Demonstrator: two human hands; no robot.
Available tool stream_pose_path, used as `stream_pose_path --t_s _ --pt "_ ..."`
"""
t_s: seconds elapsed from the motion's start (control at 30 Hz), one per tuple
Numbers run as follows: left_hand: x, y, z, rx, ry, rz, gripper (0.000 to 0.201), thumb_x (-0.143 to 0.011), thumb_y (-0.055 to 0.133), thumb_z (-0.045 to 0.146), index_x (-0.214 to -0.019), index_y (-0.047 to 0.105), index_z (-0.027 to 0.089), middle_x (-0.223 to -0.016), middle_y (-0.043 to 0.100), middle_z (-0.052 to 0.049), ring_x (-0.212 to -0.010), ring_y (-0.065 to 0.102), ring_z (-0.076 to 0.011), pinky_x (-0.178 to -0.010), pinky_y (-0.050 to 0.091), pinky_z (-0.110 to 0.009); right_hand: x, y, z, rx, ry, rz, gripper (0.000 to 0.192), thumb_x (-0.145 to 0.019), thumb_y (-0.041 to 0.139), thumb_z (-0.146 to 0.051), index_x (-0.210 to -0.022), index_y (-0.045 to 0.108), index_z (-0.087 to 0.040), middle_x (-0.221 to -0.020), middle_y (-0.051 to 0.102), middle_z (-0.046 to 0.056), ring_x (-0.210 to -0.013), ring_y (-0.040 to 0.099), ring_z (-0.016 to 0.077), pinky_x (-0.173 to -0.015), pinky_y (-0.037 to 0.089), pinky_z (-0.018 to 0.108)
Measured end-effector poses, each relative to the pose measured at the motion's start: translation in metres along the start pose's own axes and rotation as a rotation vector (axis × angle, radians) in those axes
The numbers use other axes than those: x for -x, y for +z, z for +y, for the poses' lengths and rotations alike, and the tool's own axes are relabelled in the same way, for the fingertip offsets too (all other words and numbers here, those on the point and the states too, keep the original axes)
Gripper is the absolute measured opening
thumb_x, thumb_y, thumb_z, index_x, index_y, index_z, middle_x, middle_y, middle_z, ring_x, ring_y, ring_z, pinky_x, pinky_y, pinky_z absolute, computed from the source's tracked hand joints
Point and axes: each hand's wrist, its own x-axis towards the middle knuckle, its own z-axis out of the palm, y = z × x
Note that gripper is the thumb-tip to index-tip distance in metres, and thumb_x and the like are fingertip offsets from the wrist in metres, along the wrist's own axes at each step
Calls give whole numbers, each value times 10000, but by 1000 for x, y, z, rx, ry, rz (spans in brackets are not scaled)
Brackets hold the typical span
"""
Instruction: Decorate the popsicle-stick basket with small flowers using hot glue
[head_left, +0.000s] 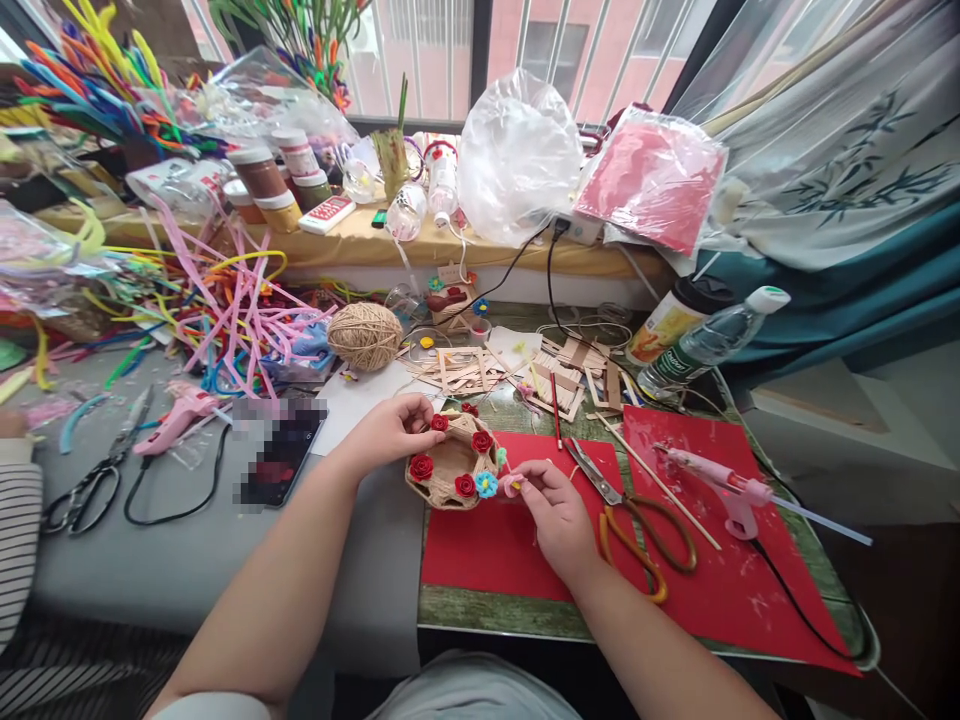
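Note:
A small twine-wrapped basket (455, 462) with red roses and a blue flower (487, 485) along its rim is held over red paper (480, 560). My left hand (397, 432) grips its far left rim, thumb and fingers closed by a red rose (439, 422). Between the thumb and fingers of my right hand (553, 510) is a small pink flower (513, 486) with a yellow centre, close to the basket's right side. Whether the flower touches the basket, I cannot tell. Scissors with orange-brown handles (637, 545) lie just right of my right hand.
A pink glue gun (720, 475) rests on the right red sheet, its cord trailing off the edge. Popsicle sticks (457, 370), a twine ball (365, 336) and a water bottle (712, 345) stand behind. Left are a phone (281, 460), black scissors (97, 480) and another person's striped sleeve (19, 540).

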Motion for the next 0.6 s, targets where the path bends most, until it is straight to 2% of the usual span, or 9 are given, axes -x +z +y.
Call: stream_pose_path --t_s 0.13,0.23,0.33,0.43,0.6 --pt "-1 -1 -2 14 0 8 361 -786 835 479 -894 618 211 -763 559 26 -653 499 -121 -592 393 -236 -2 -5 -5 -6 -103 202 127 -965 714 -370 -954 714 -243 -782 677 -1 -716 665 169 -652 581 306" --pt "0 -6 0 -5 -2 26 376 -772 847 472 -962 647 216 -842 643 -1 -707 571 -139 -623 446 -245 -7 -10 -8 -62 -119 289 94 -951 718 -334 -931 699 -244 -782 649 -15 -678 630 150 -594 543 277" --pt "0 -11 3 -2 -28 24 387 -766 848 455 -1015 663 223 -838 663 2 -696 581 -138 -612 450 -243 -9 -11 -10 -102 -119 295 91 -953 716 -337 -934 687 -252 -791 636 -18 -668 616 146 -567 522 272" --pt "0 -14 2 8 -53 49 383 -750 852 419 -1025 667 226 -810 655 12 -671 573 -132 -598 447 -238 -8 -8 -10 -120 -184 285 86 -973 710 -357 -1007 684 -283 -823 646 -21 -666 630 148 -570 525 287" --pt "-3 -15 -4 35 -79 95 384 -752 856 409 -1032 673 221 -831 653 4 -651 574 -127 -588 461 -242 -4 -3 -8 -71 -232 201 115 -983 725 -365 -1088 705 -320 -894 725 -7 -669 662 161 -640 563 354"
